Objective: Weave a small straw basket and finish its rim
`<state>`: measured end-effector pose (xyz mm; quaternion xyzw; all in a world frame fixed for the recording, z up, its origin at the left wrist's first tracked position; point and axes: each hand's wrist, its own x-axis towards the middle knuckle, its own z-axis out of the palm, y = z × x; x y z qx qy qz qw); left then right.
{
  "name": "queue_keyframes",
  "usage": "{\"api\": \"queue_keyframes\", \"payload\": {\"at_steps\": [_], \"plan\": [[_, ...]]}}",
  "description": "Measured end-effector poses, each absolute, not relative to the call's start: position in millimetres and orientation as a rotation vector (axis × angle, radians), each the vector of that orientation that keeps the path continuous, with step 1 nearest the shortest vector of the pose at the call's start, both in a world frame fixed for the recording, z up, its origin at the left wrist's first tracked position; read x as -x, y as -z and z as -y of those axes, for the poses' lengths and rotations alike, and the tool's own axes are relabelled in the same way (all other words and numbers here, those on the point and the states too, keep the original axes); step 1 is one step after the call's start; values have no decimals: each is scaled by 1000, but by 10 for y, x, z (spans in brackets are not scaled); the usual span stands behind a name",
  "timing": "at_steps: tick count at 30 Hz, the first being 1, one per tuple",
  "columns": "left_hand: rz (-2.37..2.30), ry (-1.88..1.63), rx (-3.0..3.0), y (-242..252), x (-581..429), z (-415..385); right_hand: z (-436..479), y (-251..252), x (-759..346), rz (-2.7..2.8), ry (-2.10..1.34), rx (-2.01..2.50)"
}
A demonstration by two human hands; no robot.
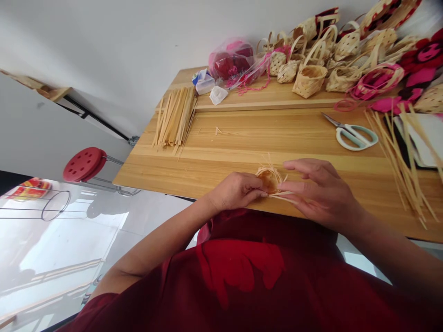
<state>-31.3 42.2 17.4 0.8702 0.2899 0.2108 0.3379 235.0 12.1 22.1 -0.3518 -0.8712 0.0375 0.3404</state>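
Observation:
A small half-woven straw basket (269, 177) rests at the near edge of the wooden table (242, 143), with loose strands sticking out of it. My left hand (235, 190) is closed in a pinch on its left side. My right hand (316, 191) touches its right side, thumb and forefinger pinching a thin straw strip, the other fingers spread above.
White-handled scissors (353, 134) lie to the right, beside long straw strips (403, 157). A bundle of cut strips (175, 117) lies at the left. Several finished small baskets (309, 78), a plastic bag (230, 62) and pink and red items line the raised back shelf. A red stool (85, 163) stands left.

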Motion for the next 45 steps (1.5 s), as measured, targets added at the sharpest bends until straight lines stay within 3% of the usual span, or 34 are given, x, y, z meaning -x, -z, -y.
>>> {"api": "queue_keyframes", "payload": {"at_steps": [5, 11, 20, 45], "plan": [[-775, -546, -2288, -196, 275, -441, -148, -294, -2389, 2378, 83, 745], [-798, -591, -2284, -161, 254, -427, -186, -311, -2300, 2377, -143, 749], [-876, -693, -2297, -72, 191, -377, -212, -329, -2303, 2514, -80, 792], [-783, -791, -2278, -38, 174, -307, -325, -436, -2193, 2432, -392, 1128]]}}
